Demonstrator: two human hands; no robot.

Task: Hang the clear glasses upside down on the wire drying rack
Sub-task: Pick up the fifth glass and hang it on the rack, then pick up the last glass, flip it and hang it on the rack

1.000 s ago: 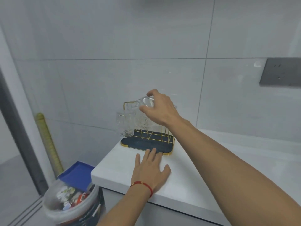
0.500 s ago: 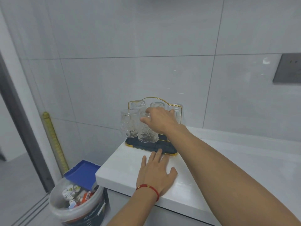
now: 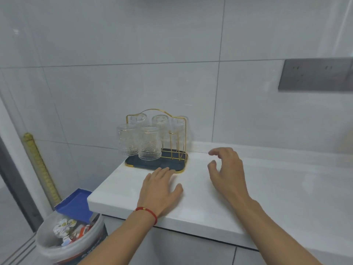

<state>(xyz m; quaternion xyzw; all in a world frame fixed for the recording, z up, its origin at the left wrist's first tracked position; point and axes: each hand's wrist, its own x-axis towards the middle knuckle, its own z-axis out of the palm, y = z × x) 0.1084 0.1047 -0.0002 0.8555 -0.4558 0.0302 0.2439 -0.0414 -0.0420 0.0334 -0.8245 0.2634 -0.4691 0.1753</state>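
Note:
A gold wire drying rack [image 3: 176,146] with a dark tray base stands at the left end of the white counter [image 3: 267,188]. Several clear patterned glasses hang upside down on it; the front middle glass [image 3: 149,143] and the front left glass [image 3: 127,139] are nearest me. The front right prong is bare. My left hand [image 3: 159,190] lies flat on the counter, fingertips at the tray's front edge. My right hand [image 3: 227,171] hovers to the right of the rack, fingers apart, holding nothing.
A grey tiled wall rises right behind the rack, with a grey socket panel [image 3: 315,74] at upper right. Below the counter's left end stands a white bin [image 3: 70,243] full of rubbish with a blue lid. A yellow-green pole [image 3: 40,165] leans at the left.
My right hand set the front middle glass down on the rack, let go and drew back to the right. My left hand stayed flat on the counter.

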